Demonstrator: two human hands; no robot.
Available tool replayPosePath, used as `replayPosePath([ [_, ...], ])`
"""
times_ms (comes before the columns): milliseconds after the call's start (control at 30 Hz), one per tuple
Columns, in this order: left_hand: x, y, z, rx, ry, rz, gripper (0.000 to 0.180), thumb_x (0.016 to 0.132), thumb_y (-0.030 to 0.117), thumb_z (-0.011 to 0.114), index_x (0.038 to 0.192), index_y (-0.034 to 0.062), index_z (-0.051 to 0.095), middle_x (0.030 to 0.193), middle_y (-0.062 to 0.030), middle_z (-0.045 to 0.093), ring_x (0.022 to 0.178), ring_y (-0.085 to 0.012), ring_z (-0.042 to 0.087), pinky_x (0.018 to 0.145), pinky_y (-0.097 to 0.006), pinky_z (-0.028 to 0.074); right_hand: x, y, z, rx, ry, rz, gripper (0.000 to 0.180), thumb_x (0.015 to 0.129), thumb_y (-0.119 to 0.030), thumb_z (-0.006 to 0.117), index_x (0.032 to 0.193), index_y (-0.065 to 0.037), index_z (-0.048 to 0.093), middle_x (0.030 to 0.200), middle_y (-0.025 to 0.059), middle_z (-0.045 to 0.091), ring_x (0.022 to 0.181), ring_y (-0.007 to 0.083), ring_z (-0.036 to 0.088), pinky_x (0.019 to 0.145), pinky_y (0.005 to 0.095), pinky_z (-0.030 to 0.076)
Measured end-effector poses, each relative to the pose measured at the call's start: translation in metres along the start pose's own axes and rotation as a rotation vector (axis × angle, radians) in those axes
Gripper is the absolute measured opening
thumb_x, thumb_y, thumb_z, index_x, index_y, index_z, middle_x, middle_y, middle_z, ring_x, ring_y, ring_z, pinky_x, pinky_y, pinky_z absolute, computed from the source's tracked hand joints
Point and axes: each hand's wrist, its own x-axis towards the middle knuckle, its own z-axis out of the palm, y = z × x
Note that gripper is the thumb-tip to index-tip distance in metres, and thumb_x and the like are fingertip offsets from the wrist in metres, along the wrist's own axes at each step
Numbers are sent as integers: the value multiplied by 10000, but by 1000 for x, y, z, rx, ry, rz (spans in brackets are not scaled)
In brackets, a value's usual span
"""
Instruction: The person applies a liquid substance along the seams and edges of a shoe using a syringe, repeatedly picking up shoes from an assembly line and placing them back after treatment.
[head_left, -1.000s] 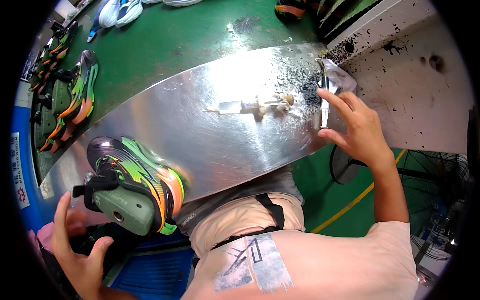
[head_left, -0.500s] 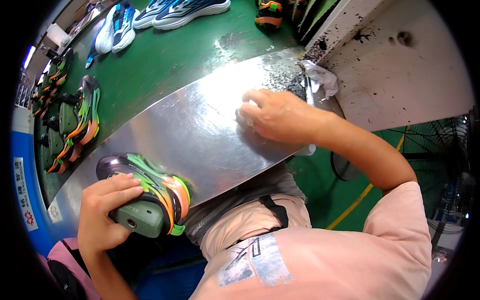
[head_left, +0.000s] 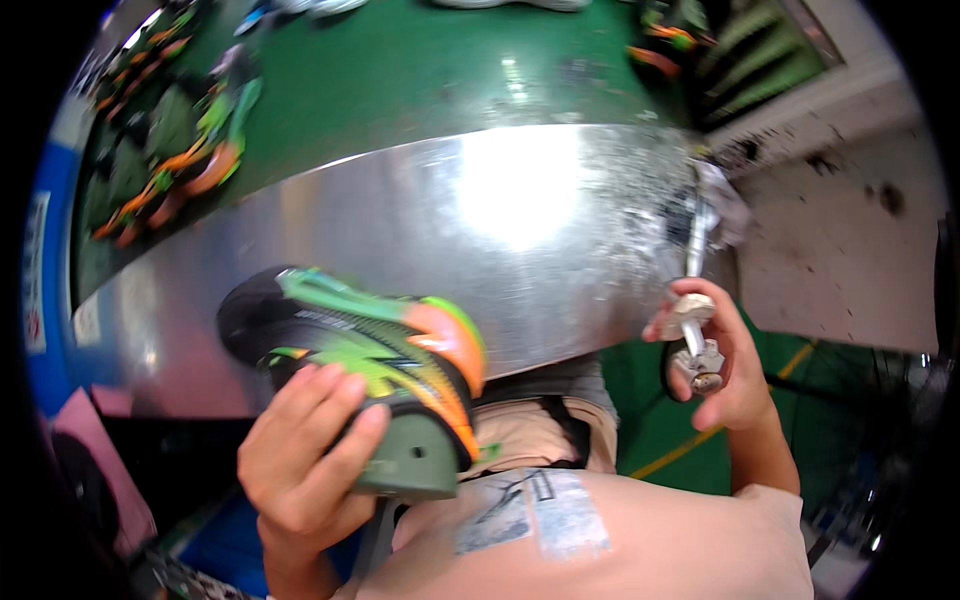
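Note:
My left hand (head_left: 310, 450) is wrapped round the heel end of a black, green and orange sports shoe (head_left: 370, 330). A dark green shoe last (head_left: 410, 460) fills the shoe and sticks out of its opening. The shoe is held above the near edge of the metal-topped table (head_left: 350, 220), its toe to the left. At the table's right edge, my right hand (head_left: 735, 365) has its fingers curled round a metal fitting (head_left: 695, 345) with a pale crusted disc and a short rod. Its exact kind cannot be made out.
More shoes on lasts (head_left: 180, 150) stand at the left on the green work surface (head_left: 420, 80). Another shoe (head_left: 670, 40) is at the back right. A metal rod (head_left: 697, 240) and a whitish cloth (head_left: 728, 205) lie along the table's right edge, beside a stained pale panel (head_left: 830, 220).
My right hand has gone from over the tabletop to the metal fitting at the right edge. The shoe in my left hand has moved right and nearer to me. The view has shifted.

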Motion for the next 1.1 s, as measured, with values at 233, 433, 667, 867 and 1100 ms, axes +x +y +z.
replayPosePath([
  [233, -8, 27, 21, -15, 47, -15, 197, 626, 47, 596, 805, 59, 678, 906, -131, 673, 906, -315, 654, 835, -448, 527, -7, 0, 1, 25, 45, 134, 1008, 482, -332, 921, 1270, -66, 350, 977, 101, 566, 758, 134, 556, 639, 226, 447],
  [433, -14, 16, 24, -34, 90, -44, 161, 671, 53, 612, 814, 76, 681, 920, -114, 674, 913, -288, 652, 834, -444, 530, 42, -36, 59, 484, -411, 139, 1197, 373, -690, 778, 1262, -15, 344, 784, 93, 561, 650, 77, 498, 522, 160, 343],
  [667, -4, 25, 32, -85, 133, -44, 155, 721, 56, 602, 854, 81, 678, 931, -104, 671, 910, -274, 647, 845, -413, 528, 99, -34, 100, 550, -717, 51, 1012, 654, -811, 543, 1260, -35, 310, 755, 59, 520, 594, 99, 472, 465, 198, 393],
  [867, -8, 24, 28, -70, 115, -31, 161, 734, 76, 616, 881, 81, 681, 947, -95, 669, 930, -260, 639, 859, -396, 522, 107, -28, 109, 541, -708, 46, 1007, 660, -839, 489, 1241, -33, 321, 741, 46, 507, 575, 91, 462, 443, 188, 369],
  [1100, -9, 24, 26, -82, 111, -32, 157, 738, 74, 618, 882, 83, 681, 952, -94, 668, 929, -262, 638, 854, -394, 523, 97, -33, 107, 571, -644, 146, 1268, 408, -877, 608, 1249, 37, 354, 809, 28, 498, 639, 66, 430, 516, 165, 289],
])
